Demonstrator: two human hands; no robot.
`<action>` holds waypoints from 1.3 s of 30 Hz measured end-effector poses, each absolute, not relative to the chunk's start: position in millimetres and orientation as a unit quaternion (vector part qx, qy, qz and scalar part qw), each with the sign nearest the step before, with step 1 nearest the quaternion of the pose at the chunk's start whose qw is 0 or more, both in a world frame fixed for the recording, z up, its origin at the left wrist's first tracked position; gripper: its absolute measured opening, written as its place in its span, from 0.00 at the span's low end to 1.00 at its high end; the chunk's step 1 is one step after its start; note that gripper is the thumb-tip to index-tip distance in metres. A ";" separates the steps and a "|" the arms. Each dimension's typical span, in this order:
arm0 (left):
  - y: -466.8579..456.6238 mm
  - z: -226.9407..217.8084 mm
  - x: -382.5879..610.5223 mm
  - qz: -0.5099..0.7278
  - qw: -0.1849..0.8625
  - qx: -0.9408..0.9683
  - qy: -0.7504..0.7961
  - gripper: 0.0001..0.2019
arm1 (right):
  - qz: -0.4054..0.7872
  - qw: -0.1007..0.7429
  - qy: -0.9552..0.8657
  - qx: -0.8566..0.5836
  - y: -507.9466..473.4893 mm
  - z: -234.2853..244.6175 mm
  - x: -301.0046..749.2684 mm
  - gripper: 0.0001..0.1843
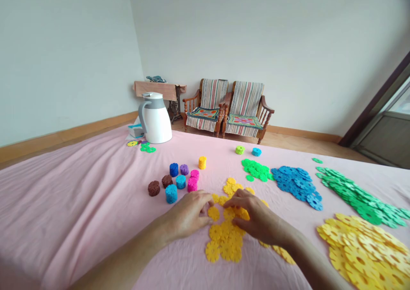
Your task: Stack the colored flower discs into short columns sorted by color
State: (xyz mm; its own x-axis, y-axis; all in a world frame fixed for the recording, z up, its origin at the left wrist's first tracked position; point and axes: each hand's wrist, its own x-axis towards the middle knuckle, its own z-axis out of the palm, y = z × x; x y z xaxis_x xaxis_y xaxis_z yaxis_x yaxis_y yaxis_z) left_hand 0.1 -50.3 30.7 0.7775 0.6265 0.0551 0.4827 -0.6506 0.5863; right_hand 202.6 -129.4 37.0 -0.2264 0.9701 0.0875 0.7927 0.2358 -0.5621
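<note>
Several yellow flower-shaped plastic discs point(226, 238) lie loose and overlapping on the pink cloth in front of me. My left hand point(188, 213) is at their left edge, thumb and fingers curved and apart, with a single yellow disc point(213, 213) just beyond the fingertips. Over the right part of the same discs is my right hand point(259, 219). Its fingers are bent and apart from the thumb, and the fingertips reach down among the discs; whether they touch one is hard to see. Nothing shows gripped in either hand.
Left of the hands stand short stacks of discs: brown point(153, 188), light blue point(171, 193), pink point(192, 184) and yellow point(202, 162). To the right lie blue point(296, 183), green point(358, 194) and large yellow point(365, 247) piles. A white jug point(158, 123) stands farther back.
</note>
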 end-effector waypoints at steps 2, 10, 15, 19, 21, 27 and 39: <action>-49.8 29.4 1.0 0.129 0.283 0.900 0.307 0.08 | 0.200 0.210 -0.759 -0.583 -129.0 34.7 201.1 0.16; -51.1 31.4 1.8 0.123 0.287 0.900 0.304 0.08 | 0.207 0.267 -0.724 -0.602 -125.2 27.9 201.7 0.07; -51.4 31.5 2.3 0.122 0.298 0.894 0.311 0.09 | 0.288 0.385 -0.599 -0.640 -114.7 17.8 187.0 0.03; -51.4 32.8 3.1 0.119 0.293 0.896 0.312 0.05 | 0.284 0.406 -0.582 -0.645 -111.6 12.3 169.4 0.03; -51.3 33.1 3.1 0.121 0.286 0.899 0.309 0.04 | 0.263 0.396 -0.589 -0.653 -112.3 12.5 162.8 0.04; -50.9 31.1 2.8 0.119 0.290 0.895 0.316 0.07 | 0.195 0.371 -0.613 -0.669 -111.9 13.9 166.1 0.07; -51.0 32.4 3.0 0.120 0.295 0.897 0.308 0.07 | 0.079 0.262 -0.718 -0.640 -112.5 12.3 181.0 0.11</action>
State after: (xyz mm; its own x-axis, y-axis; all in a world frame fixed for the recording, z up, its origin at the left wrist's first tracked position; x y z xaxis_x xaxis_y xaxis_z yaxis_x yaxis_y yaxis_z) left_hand 3.0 -51.0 32.4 0.7815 0.6230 0.0336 0.4814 -0.6365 0.6026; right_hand 181.0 -112.5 12.3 -0.0432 0.9604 0.2753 0.8775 0.1682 -0.4491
